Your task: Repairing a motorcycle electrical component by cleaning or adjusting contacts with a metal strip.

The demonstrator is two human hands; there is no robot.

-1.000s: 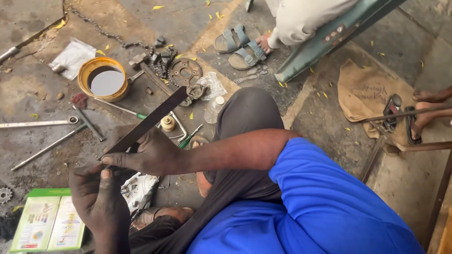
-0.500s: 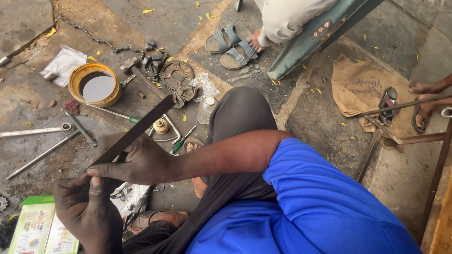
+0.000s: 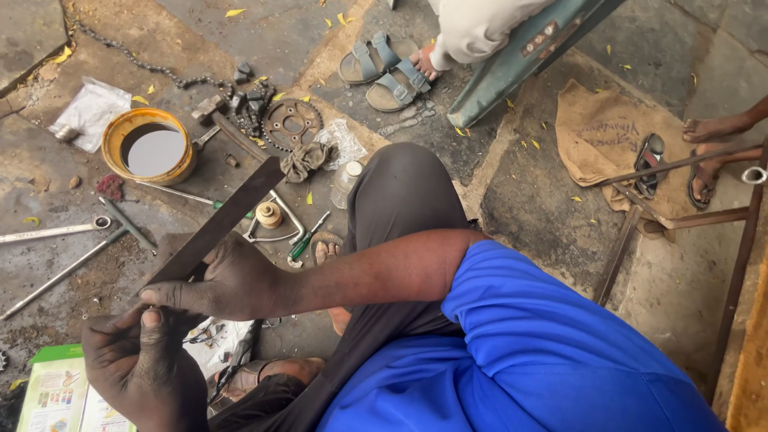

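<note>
**Both hands on a flat metal file**

The person sits on the concrete floor (image 3: 560, 208) with a long, dark flat file (image 3: 220, 228) held in both hands. The right hand (image 3: 232, 280) has its fingers clamped over the file's lower part; the left hand (image 3: 140, 360) pinches its near end from below, fingers together on it. The blade slants up toward a sprocket (image 3: 292, 122) and a yellow tin of grey liquid (image 3: 152, 146). Spanners (image 3: 56, 232) lie to the left, a green carton (image 3: 52, 396) near the left hand.

The step in hand looks like checking or cleaning the near end; the next move calls for a steady grip from the right hand.

Against the earlier frames, the view has drifted left, and the hands hold as before.
</note>
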